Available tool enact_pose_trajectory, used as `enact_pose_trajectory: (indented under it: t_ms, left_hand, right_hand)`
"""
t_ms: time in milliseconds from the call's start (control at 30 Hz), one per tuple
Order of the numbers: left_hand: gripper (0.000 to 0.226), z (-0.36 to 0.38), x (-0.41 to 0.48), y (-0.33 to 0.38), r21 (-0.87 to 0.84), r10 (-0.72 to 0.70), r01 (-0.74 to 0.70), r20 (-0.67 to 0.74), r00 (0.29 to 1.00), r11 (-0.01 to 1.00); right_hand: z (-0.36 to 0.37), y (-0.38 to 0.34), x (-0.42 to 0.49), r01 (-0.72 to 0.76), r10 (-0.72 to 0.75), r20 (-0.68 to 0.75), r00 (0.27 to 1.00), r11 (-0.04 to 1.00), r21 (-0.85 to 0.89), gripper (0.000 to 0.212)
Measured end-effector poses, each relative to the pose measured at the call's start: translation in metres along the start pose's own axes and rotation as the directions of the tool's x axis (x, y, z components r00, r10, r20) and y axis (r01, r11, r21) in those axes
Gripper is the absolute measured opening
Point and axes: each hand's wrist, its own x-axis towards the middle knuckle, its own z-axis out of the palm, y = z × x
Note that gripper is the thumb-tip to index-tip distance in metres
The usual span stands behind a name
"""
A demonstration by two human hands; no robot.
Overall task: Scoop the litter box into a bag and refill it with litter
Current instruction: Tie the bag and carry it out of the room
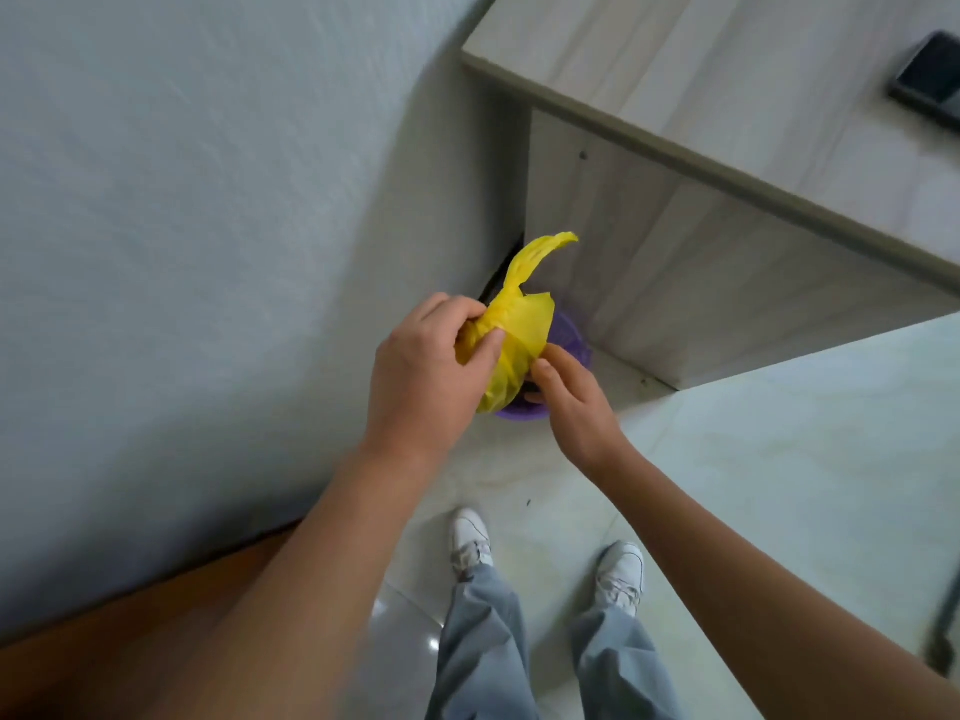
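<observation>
A yellow plastic bag [514, 335], bunched and twisted at its neck, hangs above a purple mesh waste bin [569, 343] on the floor. My left hand [426, 366] grips the bag's gathered neck, with one loose end sticking up. My right hand [566, 397] touches the bag's lower right side with its fingertips, fingers partly curled. The bag hides most of the bin. No litter box or scoop is in view.
A bed with a pale grey sheet [182, 252] and a wooden frame fills the left. A light wooden desk [727, 174] stands at the right with a dark phone [930, 83] on top. My feet in white shoes [470, 537] stand on the pale tiled floor.
</observation>
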Motion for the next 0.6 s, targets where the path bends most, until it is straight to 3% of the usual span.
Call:
enact_pose_trajectory:
  t_ms: [233,600]
  left_hand:
    - [0.02,0.095,0.0,-0.073,-0.041,-0.051,0.054,0.064,0.997,0.998]
    - [0.013,0.241,-0.01,-0.168,-0.135,-0.071,0.102,0.22,0.973,0.986]
  right_hand:
    - [0.013,0.108,0.056,-0.034,0.033,-0.045,0.998,0.999,-0.025,0.027]
    - [0.01,0.24,0.132,-0.209,0.227,-0.114,0.967,0.966,0.154,0.034]
